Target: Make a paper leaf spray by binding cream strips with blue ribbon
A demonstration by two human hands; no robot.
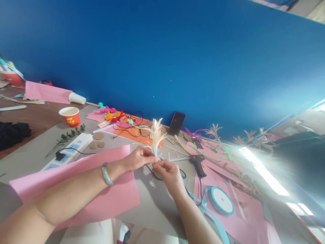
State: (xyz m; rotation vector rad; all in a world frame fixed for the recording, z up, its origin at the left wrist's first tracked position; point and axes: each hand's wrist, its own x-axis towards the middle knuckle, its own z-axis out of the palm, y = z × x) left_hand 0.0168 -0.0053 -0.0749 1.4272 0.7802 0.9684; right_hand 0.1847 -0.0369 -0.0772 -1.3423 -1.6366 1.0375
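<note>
We held a small cream paper flower [155, 135] upright above the grey table [152, 206], just in front of the blue wall [162, 51]. Our left hand [139, 158] pinched its base from nine o'clock, fingers pressed together around the stem. Our right hand [169, 172] pinched the pale blue ribbon [155, 152] wound at the stem's foot from five o'clock. We judged the flower very light, thin and easily crushed, so the stem base was the place to grip, never the splayed petals. The ribbon looked soft and slippery. At three o'clock lay a glue gun [198, 164]; at nine o'clock, pink paper [83, 183].
</note>
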